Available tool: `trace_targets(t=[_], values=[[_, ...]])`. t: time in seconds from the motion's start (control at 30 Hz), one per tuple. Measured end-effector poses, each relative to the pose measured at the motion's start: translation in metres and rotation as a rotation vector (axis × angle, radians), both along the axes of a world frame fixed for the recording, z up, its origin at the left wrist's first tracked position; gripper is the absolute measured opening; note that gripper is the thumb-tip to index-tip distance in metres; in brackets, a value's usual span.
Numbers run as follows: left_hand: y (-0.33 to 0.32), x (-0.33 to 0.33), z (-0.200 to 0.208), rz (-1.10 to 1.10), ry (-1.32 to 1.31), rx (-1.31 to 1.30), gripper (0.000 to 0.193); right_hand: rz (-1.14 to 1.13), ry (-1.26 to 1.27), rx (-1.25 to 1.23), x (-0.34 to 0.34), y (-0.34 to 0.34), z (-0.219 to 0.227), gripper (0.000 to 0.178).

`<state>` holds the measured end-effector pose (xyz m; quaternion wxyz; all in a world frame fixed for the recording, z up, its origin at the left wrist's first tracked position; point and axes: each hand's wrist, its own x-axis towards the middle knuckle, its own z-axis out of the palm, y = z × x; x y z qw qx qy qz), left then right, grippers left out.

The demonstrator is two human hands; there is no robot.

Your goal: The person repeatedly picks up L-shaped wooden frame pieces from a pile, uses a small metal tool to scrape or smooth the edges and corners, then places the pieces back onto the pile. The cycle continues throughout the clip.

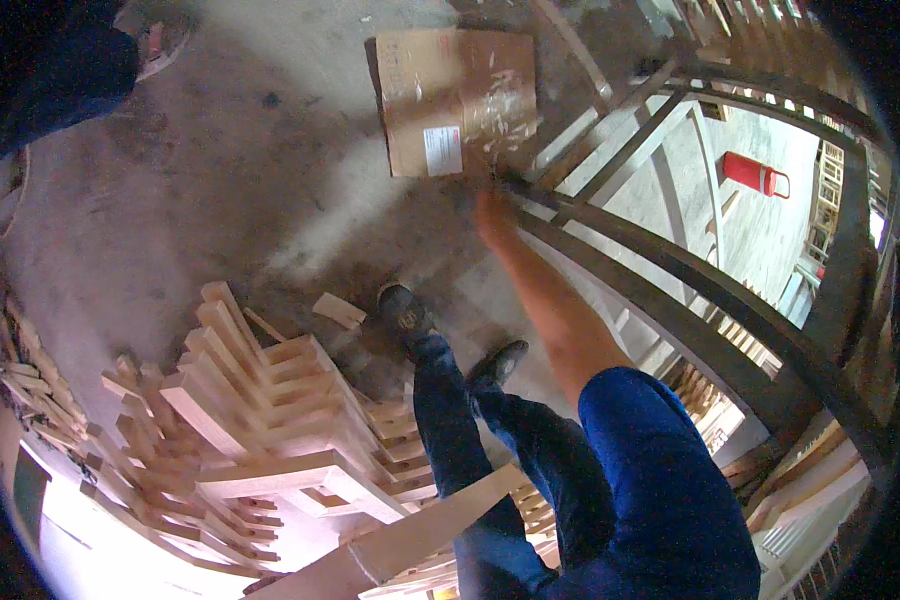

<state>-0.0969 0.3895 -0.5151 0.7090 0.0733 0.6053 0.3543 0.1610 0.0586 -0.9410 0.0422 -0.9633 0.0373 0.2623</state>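
Note:
My right arm, in a blue sleeve, stretches forward from the lower right. At its end my right hand (492,218) is beside the near end of a dark metal frame (650,235), just below a flattened cardboard sheet (460,90) on the floor. Blur and shadow hide its fingers, and whether it touches the frame does not show. A pale wooden board (400,540) crosses low in front of my legs; what supports it is out of sight. My left hand is not in view.
Stacked pale wooden frames (270,400) stand left of my legs, with a loose wood block (339,310) near my shoe. Scrap wood (35,390) lies at the far left. Beyond the metal frame lies a red cylindrical container (750,174). Dark clothing (70,65) shows at upper left.

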Motion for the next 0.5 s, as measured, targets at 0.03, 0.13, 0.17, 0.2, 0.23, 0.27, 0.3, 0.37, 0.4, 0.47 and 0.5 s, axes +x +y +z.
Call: trace_targets(t=[0.03, 0.13, 0.17, 0.2, 0.23, 0.27, 0.3, 0.37, 0.4, 0.47, 0.5], values=[[0.000, -0.003, 0.002, 0.006, -0.015, -0.005, 0.053, 0.077, 0.020, -0.030, 0.000, -0.003, 0.014, 0.047], [-0.001, -0.014, 0.013, 0.031, -0.058, -0.005, 0.054, 0.151, -0.047, 0.005, -0.007, 0.003, 0.056, 0.045], [-0.004, -0.018, 0.021, 0.038, -0.052, 0.019, 0.054, 0.125, -0.052, 0.098, -0.008, 0.019, 0.072, 0.046], [-0.005, -0.024, 0.029, 0.048, -0.064, 0.017, 0.055, 0.210, -0.110, 0.065, -0.010, 0.023, 0.088, 0.046], [-0.007, -0.031, 0.038, 0.062, -0.074, 0.020, 0.055, 0.295, -0.170, 0.026, -0.007, 0.026, 0.104, 0.046], [-0.011, -0.036, 0.047, 0.080, -0.072, 0.012, 0.055, 0.270, -0.208, 0.075, -0.009, 0.030, 0.121, 0.041], [-0.015, -0.040, 0.058, 0.098, -0.077, 0.013, 0.056, 0.188, -0.214, 0.159, -0.013, 0.031, 0.141, 0.036], [-0.027, -0.039, 0.079, 0.049, -0.074, 0.095, 0.050, -0.460, -0.076, 0.706, -0.021, 0.046, 0.180, 0.026], [-0.034, -0.054, 0.082, -0.052, -0.049, 0.174, 0.046, -0.771, 0.018, 0.941, -0.032, 0.049, 0.206, 0.021], [-0.030, -0.065, 0.097, -0.091, -0.240, 0.165, 0.045, -0.968, 0.219, 1.104, -0.039, 0.048, 0.251, 0.017], [-0.025, -0.070, 0.112, -0.006, -0.435, 0.066, 0.048, -0.987, 0.336, 1.141, -0.040, 0.048, 0.274, 0.018]])
